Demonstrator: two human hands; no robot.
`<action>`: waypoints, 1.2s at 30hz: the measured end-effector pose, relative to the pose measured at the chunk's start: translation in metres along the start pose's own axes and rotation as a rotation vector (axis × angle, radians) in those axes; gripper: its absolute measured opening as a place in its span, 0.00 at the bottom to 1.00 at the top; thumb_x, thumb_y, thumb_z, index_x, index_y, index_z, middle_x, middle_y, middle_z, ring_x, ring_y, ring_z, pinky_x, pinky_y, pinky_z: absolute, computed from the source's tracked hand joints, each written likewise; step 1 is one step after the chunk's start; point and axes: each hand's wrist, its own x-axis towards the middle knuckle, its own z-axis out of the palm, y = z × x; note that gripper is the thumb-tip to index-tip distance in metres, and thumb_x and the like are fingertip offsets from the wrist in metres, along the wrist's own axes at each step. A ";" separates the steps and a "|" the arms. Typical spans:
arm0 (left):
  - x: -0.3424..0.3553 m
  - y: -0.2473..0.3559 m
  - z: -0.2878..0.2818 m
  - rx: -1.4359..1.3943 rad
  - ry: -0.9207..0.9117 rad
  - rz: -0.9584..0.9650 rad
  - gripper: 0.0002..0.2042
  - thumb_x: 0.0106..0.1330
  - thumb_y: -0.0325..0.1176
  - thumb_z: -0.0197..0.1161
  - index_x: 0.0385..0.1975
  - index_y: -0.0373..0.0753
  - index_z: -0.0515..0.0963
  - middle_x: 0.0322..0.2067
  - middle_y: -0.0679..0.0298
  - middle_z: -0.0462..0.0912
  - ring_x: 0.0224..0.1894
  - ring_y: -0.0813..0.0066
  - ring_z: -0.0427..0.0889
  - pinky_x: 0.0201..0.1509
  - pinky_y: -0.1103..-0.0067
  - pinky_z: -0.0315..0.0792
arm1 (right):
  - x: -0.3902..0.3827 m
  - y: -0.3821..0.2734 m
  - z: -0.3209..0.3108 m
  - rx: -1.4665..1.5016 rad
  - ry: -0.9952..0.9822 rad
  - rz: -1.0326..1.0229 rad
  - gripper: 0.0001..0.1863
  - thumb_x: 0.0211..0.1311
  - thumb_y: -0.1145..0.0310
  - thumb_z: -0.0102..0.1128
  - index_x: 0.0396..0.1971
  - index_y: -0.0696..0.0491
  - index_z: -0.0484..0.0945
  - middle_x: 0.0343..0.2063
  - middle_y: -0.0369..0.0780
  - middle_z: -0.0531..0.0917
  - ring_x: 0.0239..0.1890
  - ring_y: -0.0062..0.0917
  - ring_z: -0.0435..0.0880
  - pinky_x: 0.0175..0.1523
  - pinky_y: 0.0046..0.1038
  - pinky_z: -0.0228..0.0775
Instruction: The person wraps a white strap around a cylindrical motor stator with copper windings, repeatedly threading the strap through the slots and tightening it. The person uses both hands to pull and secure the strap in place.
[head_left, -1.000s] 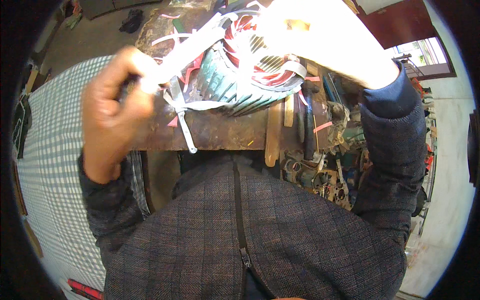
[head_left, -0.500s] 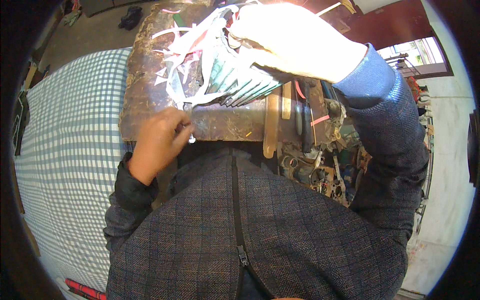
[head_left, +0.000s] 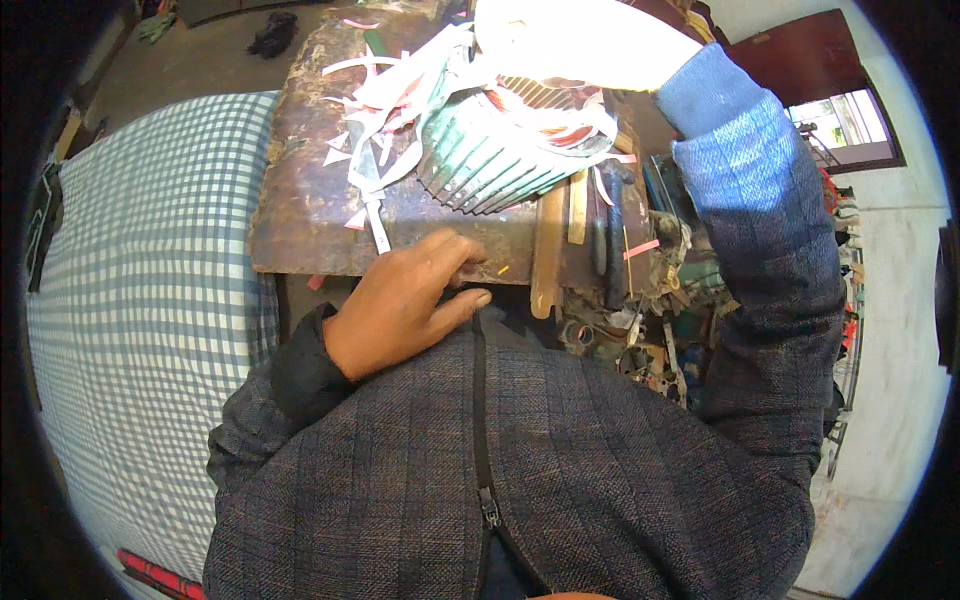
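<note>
A finned green metal housing, like a motor stator (head_left: pixel 500 150), stands on the worn wooden table (head_left: pixel 330 245). Slots show inside its mouth, with pink and white strips about them. My right hand (head_left: pixel 580 45) is over its far rim, bleached by glare; its fingers cannot be made out. At the table's front edge is my left hand (head_left: pixel 405 305), empty, thumb and fingers apart. Left of the housing, pale strips (head_left: pixel 385 110) lie in a loose heap. Between them and my left hand lies a slim tool with a white handle (head_left: pixel 377 228), its far end among the strips.
Right of the housing lie flat wooden sticks (head_left: pixel 546 250) and a dark rod-like tool (head_left: pixel 614 240). Metal parts (head_left: pixel 640 355) crowd a spot below the table's right side. A checked cloth (head_left: pixel 150 250) covers a surface at left.
My left hand has left the white-handled tool and moved right along the table edge. My right hand has shifted farther away, baring the housing's slotted mouth.
</note>
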 end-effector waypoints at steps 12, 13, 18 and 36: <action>0.055 -0.010 -0.020 0.204 0.628 0.256 0.18 0.67 0.23 0.63 0.56 0.35 0.78 0.40 0.61 0.85 0.36 0.76 0.82 0.40 0.79 0.76 | 0.027 -0.027 -0.021 0.335 -0.031 -0.084 0.21 0.71 0.67 0.61 0.60 0.59 0.75 0.50 0.44 0.84 0.47 0.26 0.83 0.52 0.27 0.78; 0.062 -0.015 -0.025 0.242 0.709 0.309 0.18 0.67 0.23 0.62 0.57 0.36 0.77 0.40 0.60 0.85 0.36 0.76 0.82 0.41 0.80 0.76 | 0.023 -0.033 -0.023 0.325 -0.032 -0.091 0.21 0.71 0.67 0.61 0.60 0.59 0.75 0.50 0.45 0.84 0.46 0.27 0.83 0.51 0.27 0.78; 0.091 -0.044 -0.053 0.250 0.753 0.203 0.16 0.69 0.27 0.60 0.55 0.34 0.75 0.47 0.50 0.81 0.46 0.54 0.84 0.54 0.69 0.77 | 0.003 -0.049 -0.035 0.314 0.006 -0.102 0.21 0.71 0.67 0.61 0.59 0.60 0.74 0.48 0.46 0.84 0.43 0.27 0.83 0.47 0.26 0.78; 0.116 -0.046 -0.120 0.005 0.204 0.114 0.08 0.73 0.33 0.58 0.34 0.36 0.75 0.31 0.65 0.79 0.36 0.84 0.79 0.39 0.82 0.74 | -0.095 -0.105 -0.059 0.460 0.210 -0.206 0.20 0.71 0.67 0.61 0.56 0.62 0.72 0.40 0.52 0.84 0.30 0.27 0.84 0.33 0.25 0.78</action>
